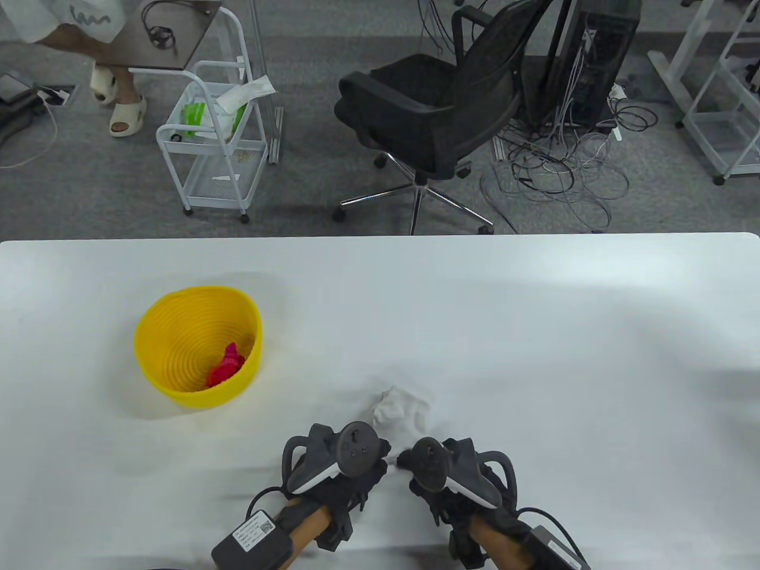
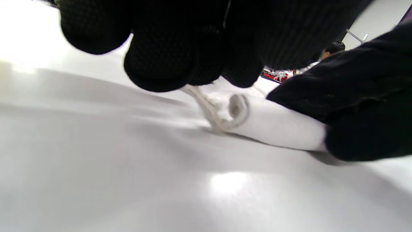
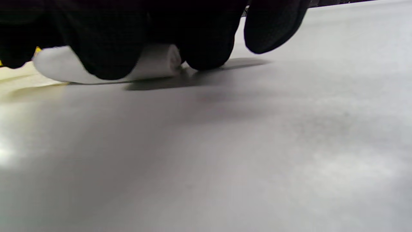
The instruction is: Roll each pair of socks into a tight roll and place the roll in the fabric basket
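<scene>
Left of table (image 1: 534, 309): yellow basket (image 1: 155, 350) holds red sock roll (image 1: 225, 367). Both hands, left hand (image 1: 332, 469) and right hand (image 1: 451, 475), fingers curled gripping white sock roll (image 2: 276, 124).

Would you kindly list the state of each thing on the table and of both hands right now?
white socks: partly rolled at the near end, far end loose, lying on the table.
yellow basket: upright, holding one pink sock roll.
left hand: fingers curled on the near rolled end of the socks.
right hand: fingers curled over the roll.
table: white, bears the basket and socks.
</scene>
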Tool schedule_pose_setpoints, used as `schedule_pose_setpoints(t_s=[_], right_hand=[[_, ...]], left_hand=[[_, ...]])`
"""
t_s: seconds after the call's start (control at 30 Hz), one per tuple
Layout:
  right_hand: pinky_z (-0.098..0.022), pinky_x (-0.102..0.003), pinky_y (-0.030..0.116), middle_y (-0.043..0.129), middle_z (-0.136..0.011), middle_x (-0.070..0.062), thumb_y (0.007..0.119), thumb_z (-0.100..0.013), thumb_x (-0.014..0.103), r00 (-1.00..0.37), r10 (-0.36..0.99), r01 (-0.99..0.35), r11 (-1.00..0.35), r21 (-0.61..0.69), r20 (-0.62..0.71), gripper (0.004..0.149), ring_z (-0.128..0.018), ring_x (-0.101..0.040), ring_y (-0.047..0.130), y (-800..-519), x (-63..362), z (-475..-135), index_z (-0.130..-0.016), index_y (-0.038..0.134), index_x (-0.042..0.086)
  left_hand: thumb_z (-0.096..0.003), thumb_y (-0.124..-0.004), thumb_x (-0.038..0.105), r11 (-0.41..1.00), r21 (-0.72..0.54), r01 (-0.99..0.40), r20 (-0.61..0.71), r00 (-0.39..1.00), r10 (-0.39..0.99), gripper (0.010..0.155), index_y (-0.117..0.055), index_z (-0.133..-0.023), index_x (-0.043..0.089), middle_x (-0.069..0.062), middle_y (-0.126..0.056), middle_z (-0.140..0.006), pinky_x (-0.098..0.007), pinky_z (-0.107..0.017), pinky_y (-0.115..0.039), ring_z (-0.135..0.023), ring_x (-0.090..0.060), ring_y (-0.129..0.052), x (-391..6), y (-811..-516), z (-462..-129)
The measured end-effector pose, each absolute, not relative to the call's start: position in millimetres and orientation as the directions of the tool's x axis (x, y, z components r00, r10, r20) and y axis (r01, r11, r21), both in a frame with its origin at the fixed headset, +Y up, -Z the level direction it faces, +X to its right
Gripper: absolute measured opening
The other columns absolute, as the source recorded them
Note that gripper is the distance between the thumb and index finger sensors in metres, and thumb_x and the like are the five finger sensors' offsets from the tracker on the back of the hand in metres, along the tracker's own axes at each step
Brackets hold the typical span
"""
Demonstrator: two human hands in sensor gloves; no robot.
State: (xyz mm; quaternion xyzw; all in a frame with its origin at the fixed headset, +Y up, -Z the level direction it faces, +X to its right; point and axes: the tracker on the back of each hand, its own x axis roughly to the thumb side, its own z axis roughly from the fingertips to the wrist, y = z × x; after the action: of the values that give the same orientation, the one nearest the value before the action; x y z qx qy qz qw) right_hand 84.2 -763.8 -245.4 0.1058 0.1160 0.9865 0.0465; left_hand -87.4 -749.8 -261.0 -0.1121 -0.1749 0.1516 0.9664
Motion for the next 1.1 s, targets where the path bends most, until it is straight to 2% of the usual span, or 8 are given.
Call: schedule_pose_setpoints(t_s=[0.17, 0.27, 0.47, 0.63, 0.73, 0.9, 1.1], right_hand=[[-0.068, -0.049, 0.070, 0.082, -0.091, 0.017, 0.081, -0.042, 0.043, -0.974, 0.152, -0.110, -0.966, 0.235, 0.169, 0.044, -0.083, -0.011, 0.086, -762.9, 87.7, -247.7, -0.086, 0.077, 0.044], [-0.068, -0.049, 0.070, 0.084, -0.090, 0.017, 0.080, -0.042, 0.043, -0.972, 0.175, -0.134, -0.962, 0.237, 0.158, 0.043, -0.083, -0.012, 0.086, -762.2, 89.7, -249.0, -0.085, 0.079, 0.043], [-0.067, -0.049, 0.070, 0.088, -0.087, 0.014, 0.079, -0.042, 0.044, -0.969, 0.191, -0.152, -0.960, 0.235, 0.154, 0.042, -0.081, -0.012, 0.089, -761.7, 90.9, -250.2, -0.084, 0.080, 0.042], [-0.067, -0.050, 0.070, 0.089, -0.087, 0.014, 0.082, -0.040, 0.045, -0.958, 0.190, -0.164, -0.977, 0.132, 0.217, 0.041, -0.082, -0.013, 0.088, -742.1, 91.9, -245.4, -0.081, 0.084, 0.041], [-0.067, -0.050, 0.070, 0.090, -0.086, 0.014, 0.082, -0.040, 0.046, -0.937, 0.221, -0.173, -0.967, 0.189, 0.272, 0.041, -0.082, -0.014, 0.089, -738.5, 88.0, -240.4, -0.080, 0.085, 0.040], [-0.068, -0.052, 0.069, 0.087, -0.091, 0.014, 0.080, -0.040, 0.048, -0.946, 0.145, -0.076, -0.969, 0.235, 0.289, 0.043, -0.086, -0.015, 0.086, -747.0, 82.5, -239.7, -0.083, 0.083, 0.040], [-0.068, -0.051, 0.069, 0.086, -0.092, 0.015, 0.080, -0.040, 0.050, -0.953, 0.212, -0.150, -0.951, 0.271, 0.216, 0.043, -0.087, -0.015, 0.086, -755.2, 89.3, -246.1, -0.082, 0.082, 0.043]], left_hand=[[-0.0330, -0.089, 0.048, 0.942, -0.295, -0.162, 0.324, 0.910, 0.258, 0.054, -0.090, -0.083, 0.029, -0.002, -0.092, -0.079, -0.045, -0.048, -0.078, -0.054, -0.021, -0.098, -79.1, -758.5, -259.0], [-0.0330, -0.090, 0.045, 0.958, -0.252, -0.138, 0.339, 0.915, 0.221, 0.052, -0.088, -0.082, 0.028, -0.002, -0.092, -0.076, -0.045, -0.048, -0.078, -0.051, -0.020, -0.097, -74.0, -763.3, -258.2], [-0.0385, -0.081, 0.040, 0.957, -0.247, -0.155, 0.336, 0.912, 0.235, 0.044, -0.091, -0.079, 0.027, -0.004, -0.094, -0.072, -0.045, -0.046, -0.078, -0.048, -0.021, -0.098, -73.2, -763.9, -258.1], [-0.0394, -0.078, 0.040, 0.944, -0.271, -0.186, 0.304, 0.914, 0.267, 0.043, -0.092, -0.078, 0.026, -0.004, -0.095, -0.070, -0.045, -0.045, -0.079, -0.046, -0.020, -0.098, -74.4, -764.7, -258.1], [-0.0398, -0.078, 0.040, 0.943, -0.275, -0.188, 0.301, 0.915, 0.270, 0.043, -0.092, -0.078, 0.026, -0.004, -0.095, -0.070, -0.045, -0.045, -0.079, -0.046, -0.020, -0.098, -74.5, -764.7, -258.2], [-0.0400, -0.076, 0.041, 0.941, -0.275, -0.199, 0.298, 0.913, 0.280, 0.044, -0.090, -0.078, 0.026, -0.004, -0.094, -0.070, -0.045, -0.045, -0.079, -0.045, -0.020, -0.097, -75.0, -765.8, -257.6], [-0.0402, -0.075, 0.041, 0.935, -0.292, -0.202, 0.278, 0.917, 0.285, 0.045, -0.090, -0.080, 0.026, -0.004, -0.094, -0.072, -0.045, -0.045, -0.078, -0.047, -0.021, -0.097, -75.6, -764.9, -258.1]])
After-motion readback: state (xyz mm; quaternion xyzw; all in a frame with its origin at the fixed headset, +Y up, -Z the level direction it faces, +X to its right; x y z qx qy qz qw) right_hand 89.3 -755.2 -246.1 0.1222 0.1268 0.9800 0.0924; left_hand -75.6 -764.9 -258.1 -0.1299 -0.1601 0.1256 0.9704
